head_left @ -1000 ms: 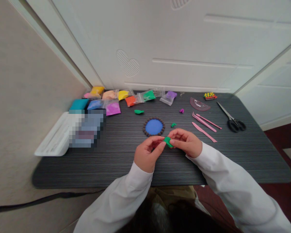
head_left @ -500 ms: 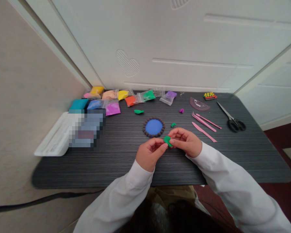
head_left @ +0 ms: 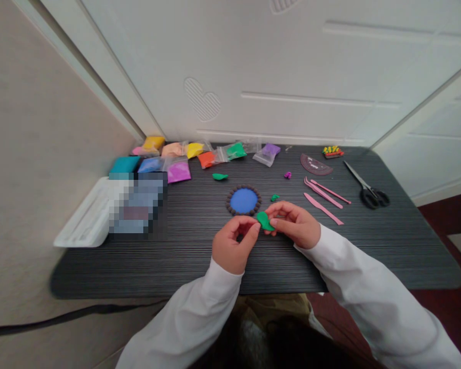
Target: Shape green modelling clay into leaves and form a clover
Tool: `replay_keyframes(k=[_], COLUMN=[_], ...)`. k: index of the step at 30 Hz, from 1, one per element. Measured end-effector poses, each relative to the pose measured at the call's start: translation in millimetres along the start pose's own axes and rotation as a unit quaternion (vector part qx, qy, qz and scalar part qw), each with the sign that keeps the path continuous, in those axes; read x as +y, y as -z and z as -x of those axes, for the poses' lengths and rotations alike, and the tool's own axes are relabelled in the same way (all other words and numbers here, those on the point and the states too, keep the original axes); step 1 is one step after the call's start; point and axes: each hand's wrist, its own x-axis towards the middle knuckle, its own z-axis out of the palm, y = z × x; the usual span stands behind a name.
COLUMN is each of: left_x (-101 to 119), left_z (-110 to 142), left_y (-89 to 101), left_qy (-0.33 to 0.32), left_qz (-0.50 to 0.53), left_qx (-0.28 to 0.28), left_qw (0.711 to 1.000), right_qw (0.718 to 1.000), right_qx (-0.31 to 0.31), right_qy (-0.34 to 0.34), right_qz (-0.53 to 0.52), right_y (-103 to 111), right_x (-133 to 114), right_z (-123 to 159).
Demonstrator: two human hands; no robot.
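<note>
A thin, flattened piece of green modelling clay (head_left: 265, 221) is held up just above the tabletop, between my two hands. My right hand (head_left: 295, 225) pinches its right side with thumb and fingers. At its left edge the thumb and forefinger of my left hand (head_left: 235, 243) come together on the clay. Just beyond the hands lies a round blue clay disc (head_left: 244, 201) ringed with dark brown balls. A small green scrap (head_left: 275, 198) rests behind my right hand. Farther back are a green leaf-shaped piece (head_left: 220, 177) and a little purple lump (head_left: 288, 175).
Bags of coloured clay (head_left: 179, 170) line the back left. A white tray (head_left: 84, 215) and a blurred-out flat item (head_left: 138, 205) are at the left. To the right lie pink tools (head_left: 322, 208), a protractor (head_left: 315, 164), scissors (head_left: 369, 192) and a small yellow-and-red piece (head_left: 333, 151).
My left hand has shifted slightly left, its fingers moving to the clay's edge. More of the green piece shows now, and it looks wider. My right hand stays nearly in place.
</note>
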Motion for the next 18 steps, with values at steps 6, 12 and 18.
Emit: replay_keyframes(k=[6, 12, 18], left_x=[0.9, 1.1, -3.9], left_z=[4.9, 3.1, 2.1], left_y=[4.5, 5.1, 5.8], left_qy=[-0.164, -0.236, -0.282], left_qz=[-0.145, -0.206, -0.219], left_qx=[-0.005, 0.014, 0.027], left_qw=[0.976, 0.95, 0.934], right_qw=[1.0, 1.0, 1.0], right_qx=[0.006, 0.004, 0.007], right_qy=[-0.004, -0.009, -0.012], right_qz=[-0.009, -0.008, -0.009], right_y=[3.1, 4.0, 2.6], right_x=[1.6, 1.8, -0.5], right_z=[-0.7, -0.2, -0.2])
